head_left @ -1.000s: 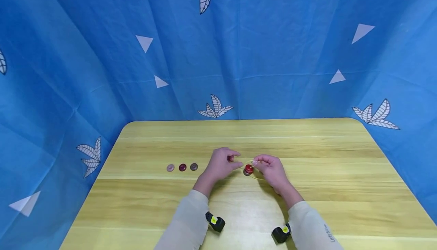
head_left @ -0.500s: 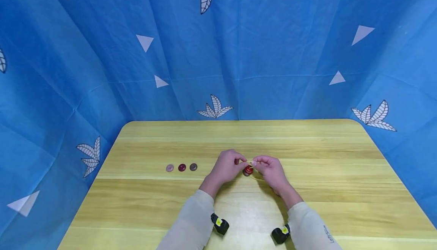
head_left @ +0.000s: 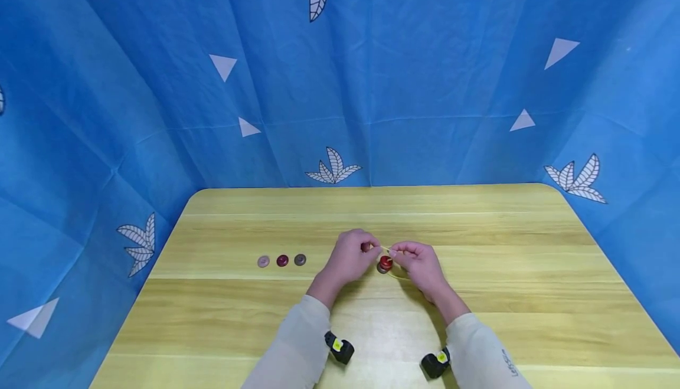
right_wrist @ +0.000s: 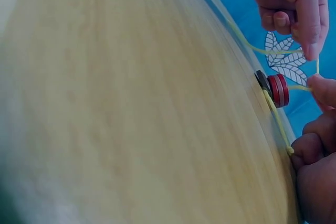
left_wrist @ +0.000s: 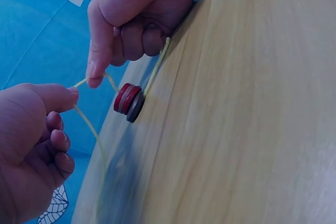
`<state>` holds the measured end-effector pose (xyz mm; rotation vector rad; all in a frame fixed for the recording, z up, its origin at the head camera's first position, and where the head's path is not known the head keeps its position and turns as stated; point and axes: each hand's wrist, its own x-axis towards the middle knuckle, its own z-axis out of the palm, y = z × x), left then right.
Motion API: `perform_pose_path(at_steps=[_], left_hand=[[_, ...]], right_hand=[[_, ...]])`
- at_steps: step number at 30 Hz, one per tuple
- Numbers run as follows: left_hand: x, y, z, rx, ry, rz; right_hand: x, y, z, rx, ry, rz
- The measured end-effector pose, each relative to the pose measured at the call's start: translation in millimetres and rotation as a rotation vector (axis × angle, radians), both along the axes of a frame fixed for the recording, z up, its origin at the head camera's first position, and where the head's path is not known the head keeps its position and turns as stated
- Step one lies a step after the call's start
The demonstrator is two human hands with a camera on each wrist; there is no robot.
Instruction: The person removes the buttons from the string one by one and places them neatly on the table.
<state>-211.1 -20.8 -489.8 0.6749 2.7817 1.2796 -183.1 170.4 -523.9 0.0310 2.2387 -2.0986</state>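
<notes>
On the bench (head_left: 478, 241), mid-width, both hands meet over a small stack of buttons (head_left: 385, 264) threaded on a yellow cord (left_wrist: 89, 124). The left hand (head_left: 347, 257) pinches the cord between thumb and forefinger; the right hand (head_left: 419, 265) pinches it too, its other fingers curled around the trailing length. Three loose buttons (head_left: 282, 260) lie in a row well to the left. A slack pinch could let the thin cord slip, and the stack might slide off or topple.
</notes>
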Motion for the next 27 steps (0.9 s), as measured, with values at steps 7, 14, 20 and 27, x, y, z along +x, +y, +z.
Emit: perform_pose_path(at_steps=[7, 14, 20, 27], left_hand=[[0.3, -7.8, 9.9, 0.041, 0.018, 0.019], [0.0, -12.8, 13.2, 0.064, 0.022, 0.027], [0.7, -14.1, 20.8, 0.056, 0.032, 0.018], [2.1, -13.5, 31.2, 0.085, 0.101, -0.017]], right_hand=[[0.1, 0, 2.6, 0.027, 0.005, 0.013], [2.0, -4, 4.7, 0.195, 0.030, 0.044], [-1.0, -7, -3.0, 0.306, 0.074, 0.049], [-2.4, -9, -1.9, 0.379, 0.073, 0.054]])
